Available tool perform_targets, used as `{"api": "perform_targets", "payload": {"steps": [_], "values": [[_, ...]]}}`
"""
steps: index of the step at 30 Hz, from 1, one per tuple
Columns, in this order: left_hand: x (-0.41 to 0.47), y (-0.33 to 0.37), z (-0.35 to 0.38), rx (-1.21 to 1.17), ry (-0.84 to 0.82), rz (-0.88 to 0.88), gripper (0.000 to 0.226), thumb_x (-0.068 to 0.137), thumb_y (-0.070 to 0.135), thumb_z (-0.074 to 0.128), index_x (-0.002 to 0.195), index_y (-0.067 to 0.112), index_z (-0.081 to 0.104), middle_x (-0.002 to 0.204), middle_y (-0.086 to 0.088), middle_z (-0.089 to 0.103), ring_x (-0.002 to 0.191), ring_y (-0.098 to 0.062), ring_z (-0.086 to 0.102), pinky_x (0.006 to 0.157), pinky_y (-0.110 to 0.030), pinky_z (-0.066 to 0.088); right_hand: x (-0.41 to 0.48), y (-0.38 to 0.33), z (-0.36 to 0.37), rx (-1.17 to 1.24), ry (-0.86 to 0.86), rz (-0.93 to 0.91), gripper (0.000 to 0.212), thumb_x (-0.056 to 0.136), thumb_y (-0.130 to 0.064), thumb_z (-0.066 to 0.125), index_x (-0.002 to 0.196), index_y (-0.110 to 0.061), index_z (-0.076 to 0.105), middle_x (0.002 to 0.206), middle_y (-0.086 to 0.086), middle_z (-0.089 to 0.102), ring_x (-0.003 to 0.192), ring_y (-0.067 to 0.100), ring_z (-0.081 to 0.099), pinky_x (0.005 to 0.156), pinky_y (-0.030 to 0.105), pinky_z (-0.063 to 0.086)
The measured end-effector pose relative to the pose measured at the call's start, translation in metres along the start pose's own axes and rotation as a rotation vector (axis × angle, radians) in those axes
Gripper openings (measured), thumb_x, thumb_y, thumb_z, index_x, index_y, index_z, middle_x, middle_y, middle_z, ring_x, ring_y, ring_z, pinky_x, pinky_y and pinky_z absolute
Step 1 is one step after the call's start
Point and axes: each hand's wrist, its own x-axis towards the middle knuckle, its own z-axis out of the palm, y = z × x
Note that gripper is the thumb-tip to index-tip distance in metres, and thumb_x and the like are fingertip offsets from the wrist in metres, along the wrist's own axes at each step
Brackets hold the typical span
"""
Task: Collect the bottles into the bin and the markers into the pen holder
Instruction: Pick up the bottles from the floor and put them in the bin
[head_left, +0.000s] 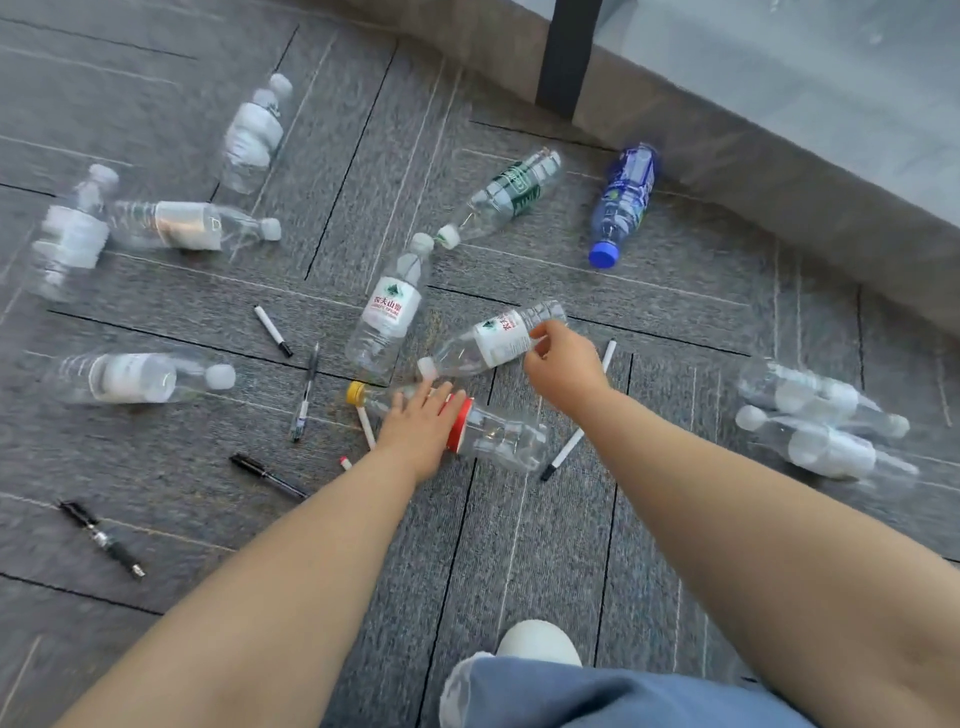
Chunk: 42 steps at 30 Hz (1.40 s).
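Several empty plastic bottles and markers lie scattered on grey carpet tiles. My right hand (563, 364) grips a clear bottle with a white label (493, 340) around its middle. With fingers straight, my left hand (421, 428) rests on a yellow-capped bottle with a red label (493, 434). A white marker (563, 454) lies beside that bottle, another white marker (272, 330) to the left. Black pens (267, 475) (101, 538) lie at lower left. A blue bottle (623, 202) lies at the back. Neither bin nor pen holder is visible.
A low ledge (779, 182) with a dark post (569, 52) runs along the back right. More clear bottles lie at far left (67, 239) and far right (821, 421). My knee in blue jeans (597, 696) and a white shoe (537, 642) are at the bottom.
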Motion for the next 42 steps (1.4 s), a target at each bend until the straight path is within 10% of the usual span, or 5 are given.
{"api": "perform_targets", "payload": {"steps": [9,15,23,28,42], "values": [[-0.004,-0.017,0.015,-0.09,0.201,-0.003,0.079,0.068,0.039,0.073,0.132,0.012,0.034,0.131,-0.007,0.039,0.122,-0.025,0.039,0.108,-0.036,0.031,0.031,0.0,0.014,-0.48,-0.027,-0.255,0.067,0.083,0.001,0.05,0.144,-0.015,0.028,0.153,0.007,0.027,0.143,0.027,0.02,0.116,0.045,0.026],[-0.029,-0.056,0.015,-0.282,0.446,-0.107,0.075,0.056,0.037,0.082,0.117,0.005,0.051,0.11,-0.012,0.057,0.1,-0.032,0.057,0.09,-0.042,0.044,0.042,0.002,0.027,-0.792,-0.117,-0.244,0.09,0.082,0.01,0.04,0.151,-0.022,-0.008,0.16,0.005,-0.008,0.147,0.027,-0.013,0.116,0.055,0.0],[-0.034,-0.075,0.003,-0.402,0.57,-0.271,0.084,0.065,0.04,0.079,0.13,0.006,0.04,0.125,-0.014,0.049,0.114,-0.031,0.05,0.1,-0.044,0.039,0.038,0.001,0.051,-0.99,-0.17,-0.187,0.084,0.072,-0.029,0.078,0.14,-0.012,0.031,0.143,0.018,0.032,0.134,0.036,0.031,0.111,0.053,0.029],[-0.045,-0.065,0.001,-0.53,0.619,-0.355,0.086,0.067,0.043,0.077,0.134,0.009,0.036,0.129,-0.013,0.045,0.12,-0.029,0.044,0.103,-0.044,0.036,0.007,0.006,0.061,-0.499,-0.25,0.075,0.081,0.071,-0.036,0.077,0.13,-0.011,0.028,0.094,0.008,0.053,0.08,0.027,0.061,0.067,0.034,0.055],[-0.244,-0.017,-0.1,-0.602,0.452,-0.311,0.087,0.069,0.047,0.075,0.135,0.012,0.03,0.133,-0.009,0.04,0.123,-0.028,0.042,0.102,-0.041,0.038,-0.276,-0.058,0.018,0.302,0.007,0.491,0.06,0.074,-0.04,0.07,0.109,-0.01,0.031,0.106,0.013,0.058,0.089,0.032,0.061,0.073,0.039,0.049]]}}
